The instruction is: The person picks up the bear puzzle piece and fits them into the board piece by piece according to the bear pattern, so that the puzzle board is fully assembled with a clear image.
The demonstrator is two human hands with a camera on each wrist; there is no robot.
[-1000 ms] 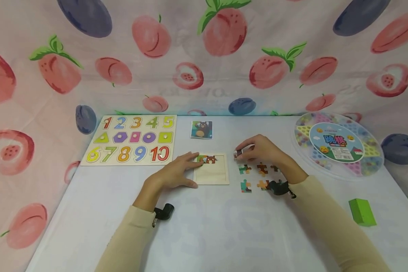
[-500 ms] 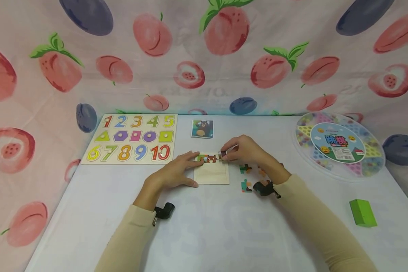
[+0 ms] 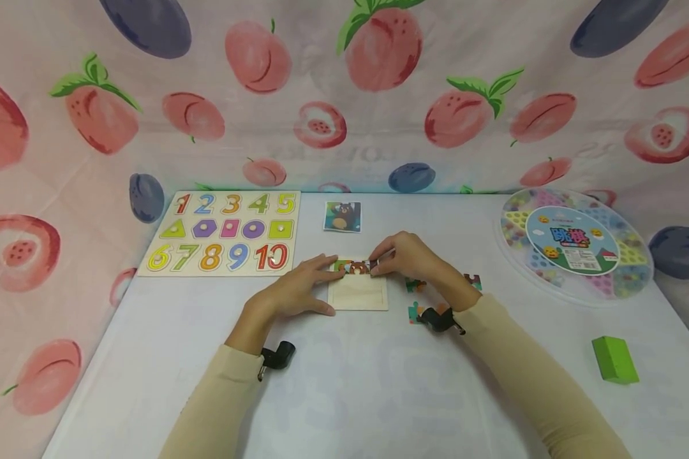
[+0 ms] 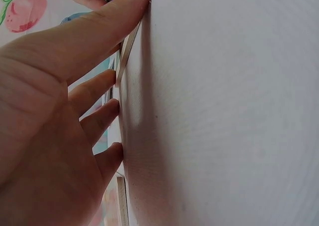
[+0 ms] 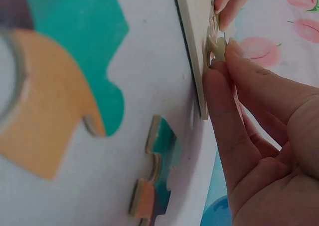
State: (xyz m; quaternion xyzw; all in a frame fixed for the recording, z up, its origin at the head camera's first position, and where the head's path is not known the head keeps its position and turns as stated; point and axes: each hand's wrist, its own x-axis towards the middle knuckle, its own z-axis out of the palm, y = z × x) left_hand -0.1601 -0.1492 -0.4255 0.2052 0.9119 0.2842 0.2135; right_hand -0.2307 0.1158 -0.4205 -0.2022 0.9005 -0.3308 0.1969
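A square wooden puzzle tray lies mid-table, with puzzle pieces showing a brown bear's head along its top row. My left hand steadies the tray's left side, fingers spread, index fingertip over the upper left piece and thumb at the lower corner. Thumb and index finger of my right hand pinch a jigsaw piece at the tray's top right corner; the fingers hide most of it. Loose jigsaw pieces lie right of the tray, some hidden under the right forearm.
Behind the tray lies a bear picture card. To the left is a number-and-shape board. A round Chinese checkers box is at the back right, and a green block sits nearer on the right.
My right hand has carried the jigsaw piece left, from above the loose pieces to the tray's top right corner, and lowered it beside the bear-head piece. My left hand stays put.
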